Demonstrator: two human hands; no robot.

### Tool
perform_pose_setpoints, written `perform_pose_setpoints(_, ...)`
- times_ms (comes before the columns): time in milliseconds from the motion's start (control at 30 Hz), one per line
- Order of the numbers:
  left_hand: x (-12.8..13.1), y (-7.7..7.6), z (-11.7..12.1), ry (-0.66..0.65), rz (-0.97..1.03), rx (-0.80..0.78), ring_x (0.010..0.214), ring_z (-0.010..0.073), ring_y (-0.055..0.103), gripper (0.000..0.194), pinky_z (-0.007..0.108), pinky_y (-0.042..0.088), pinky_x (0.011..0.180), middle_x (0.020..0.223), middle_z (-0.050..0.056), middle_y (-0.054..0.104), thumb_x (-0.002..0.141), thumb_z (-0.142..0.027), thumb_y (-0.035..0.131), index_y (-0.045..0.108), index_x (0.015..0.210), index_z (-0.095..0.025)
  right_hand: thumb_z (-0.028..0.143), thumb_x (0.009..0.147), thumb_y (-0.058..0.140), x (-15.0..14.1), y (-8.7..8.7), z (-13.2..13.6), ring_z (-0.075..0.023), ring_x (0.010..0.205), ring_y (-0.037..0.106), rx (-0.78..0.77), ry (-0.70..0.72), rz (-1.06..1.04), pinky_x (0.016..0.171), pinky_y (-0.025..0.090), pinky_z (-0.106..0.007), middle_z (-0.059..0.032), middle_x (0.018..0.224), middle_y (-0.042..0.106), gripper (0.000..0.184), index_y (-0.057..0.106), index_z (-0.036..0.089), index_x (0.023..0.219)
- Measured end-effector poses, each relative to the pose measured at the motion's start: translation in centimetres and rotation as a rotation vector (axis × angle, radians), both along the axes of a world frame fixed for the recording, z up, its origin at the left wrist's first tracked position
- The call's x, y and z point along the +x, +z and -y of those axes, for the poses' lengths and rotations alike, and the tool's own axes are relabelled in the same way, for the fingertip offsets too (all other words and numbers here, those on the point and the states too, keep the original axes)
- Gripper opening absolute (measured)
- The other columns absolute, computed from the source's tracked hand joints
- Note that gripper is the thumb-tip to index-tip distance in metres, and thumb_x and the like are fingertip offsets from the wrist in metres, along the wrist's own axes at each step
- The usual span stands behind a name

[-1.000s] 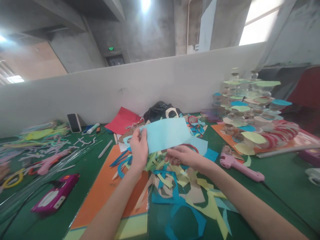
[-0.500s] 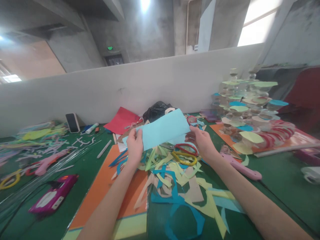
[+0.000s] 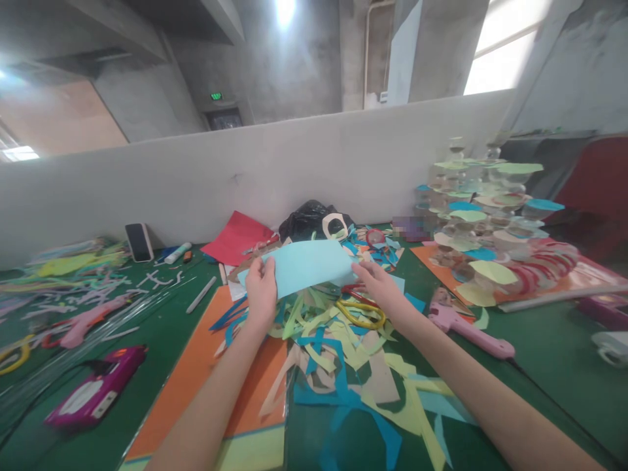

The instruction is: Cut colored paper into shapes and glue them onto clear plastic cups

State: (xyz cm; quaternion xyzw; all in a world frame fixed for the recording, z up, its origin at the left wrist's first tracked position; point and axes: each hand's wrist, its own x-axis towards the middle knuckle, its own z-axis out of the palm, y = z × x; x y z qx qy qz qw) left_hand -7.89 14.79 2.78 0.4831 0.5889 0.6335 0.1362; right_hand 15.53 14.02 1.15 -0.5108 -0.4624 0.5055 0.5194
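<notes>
Green table [image 3: 549, 353]: heap of paper scraps [image 3: 343, 347] at centre, yellow-handled scissors [image 3: 360, 313] on it; pink glue gun [image 3: 466, 325] right, orange sheet [image 3: 206, 373] left, black bag [image 3: 307, 219] behind. Light blue paper [image 3: 307, 265]: held above the heap, long axis left-right, slightly tilted. Left hand [image 3: 261, 291] and right hand [image 3: 377, 288], grip pinching its ends. Bare table lies far right.

Both forearms bare, apparently no sleeves, rings or watch visible.
</notes>
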Motion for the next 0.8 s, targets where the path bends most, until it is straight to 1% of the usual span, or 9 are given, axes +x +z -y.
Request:
perform_pose_setpoints(133, 1.1, 0.3, 0.6, 0.035, 0.029, -0.02, 0.071, 0.0158, 0.05, 0.02, 0.026, 0.041, 0.066, 0.073, -0.001, 0.054, 0.088, -0.039, 0.052, 0.056, 0.083, -0.02, 0.063, 0.073, 0.07, -0.2, 0.0, 0.7, -0.0248, 0.09, 0.069, -0.081, 0.144, -0.02, 0.071, 0.059, -0.034, -0.0113, 0.098, 0.07, 0.049, 0.065, 0.019, 0.094)
perform_pose_setpoints(267, 2.5, 0.1, 1.2, 0.004, 0.097, -0.124, 0.079, 0.0186, 0.055, 0.025, 0.027, 0.043, 0.069, 0.084, 0.003, 0.058, 0.088, -0.044, 0.054, 0.058, 0.098, -0.021, 0.055, 0.076, 0.071, -0.8, 1.1, 2.3, -0.0207, 0.094, 0.068, -0.08, 0.262, -0.14, 0.078, 0.058, -0.03, -0.0085, 0.1, 0.07, 0.039, 0.065, 0.019, 0.09)
perform_pose_setpoints(433, 4.4, 0.2, 2.4, -0.155, 0.052, -0.132, 0.061, 0.0146, 0.047, 0.026, 0.025, 0.039, 0.056, 0.067, -0.002, 0.047, 0.088, -0.045, 0.056, 0.061, 0.096, -0.021, 0.048, 0.078, 0.07, -1.1, 1.7, 2.7, -0.0208, 0.089, 0.069, -0.019, 0.151, -0.295, 0.087, 0.055, -0.032, -0.0063, 0.093, 0.074, 0.03, 0.066, 0.019, 0.085)
perform_pose_setpoints(500, 4.6, 0.8, 2.5, -0.221, 0.05, -0.079, 0.062, 0.0137, 0.048, 0.026, 0.023, 0.041, 0.056, 0.068, -0.001, 0.05, 0.087, -0.044, 0.057, 0.063, 0.095, -0.021, 0.049, 0.077, 0.068, -0.9, 1.6, 2.4, -0.0236, 0.089, 0.069, 0.015, 0.116, -0.25, 0.086, 0.054, -0.035, -0.0063, 0.087, 0.074, 0.031, 0.068, 0.018, 0.082)
perform_pose_setpoints(567, 4.0, 1.7, 2.4, -0.291, 0.033, -0.065, 0.069, 0.0147, 0.053, 0.029, 0.024, 0.045, 0.06, 0.077, 0.001, 0.059, 0.086, -0.047, 0.059, 0.065, 0.095, -0.02, 0.051, 0.077, 0.067, -0.4, 1.7, 2.2, -0.0263, 0.089, 0.069, 0.023, 0.089, -0.124, 0.083, 0.054, -0.036, -0.0068, 0.081, 0.074, 0.034, 0.069, 0.018, 0.077)
perform_pose_setpoints(633, 2.7, 2.8, 2.2, -0.402, -0.005, -0.168, 0.073, 0.0172, 0.058, 0.034, 0.025, 0.049, 0.061, 0.082, 0.004, 0.064, 0.083, -0.05, 0.063, 0.067, 0.096, -0.019, 0.053, 0.076, 0.067, 0.0, 1.7, 2.2, -0.028, 0.087, 0.069, 0.038, 0.08, 0.01, 0.078, 0.054, -0.036, -0.0079, 0.077, 0.074, 0.036, 0.069, 0.018, 0.071)
perform_pose_setpoints(700, 1.0, 3.9, 2.1, -0.514, -0.042, -0.336, 0.078, 0.0206, 0.062, 0.037, 0.028, 0.053, 0.063, 0.086, 0.006, 0.068, 0.079, -0.053, 0.066, 0.07, 0.095, -0.02, 0.054, 0.076, 0.068, 0.4, 1.9, 2.2, -0.0286, 0.083, 0.069, 0.05, 0.109, 0.116, 0.071, 0.054, -0.035, -0.0082, 0.072, 0.072, 0.037, 0.068, 0.018, 0.065)
perform_pose_setpoints(733, 0.2, 4.5, 2.1, -0.529, -0.061, -0.421, 0.081, 0.0224, 0.064, 0.037, 0.029, 0.054, 0.066, 0.089, 0.008, 0.069, 0.078, -0.053, 0.068, 0.071, 0.094, -0.02, 0.054, 0.075, 0.068, 0.6, 1.9, 2.3, -0.0286, 0.081, 0.069, 0.048, 0.131, 0.157, 0.068, 0.054, -0.034, -0.0079, 0.068, 0.071, 0.038, 0.067, 0.019, 0.062)
perform_pose_setpoints(800, -1.1, 5.2, 2.1, -0.478, -0.103, -0.562, 0.082, 0.0248, 0.066, 0.036, 0.03, 0.055, 0.066, 0.085, 0.007, 0.07, 0.072, -0.052, 0.074, 0.073, 0.087, -0.02, 0.053, 0.074, 0.07, 0.9, 1.9, 2.4, -0.0281, 0.078, 0.067, 0.045, 0.17, 0.204, 0.063, 0.052, -0.033, -0.0067, 0.063, 0.067, 0.036, 0.066, 0.02, 0.06)
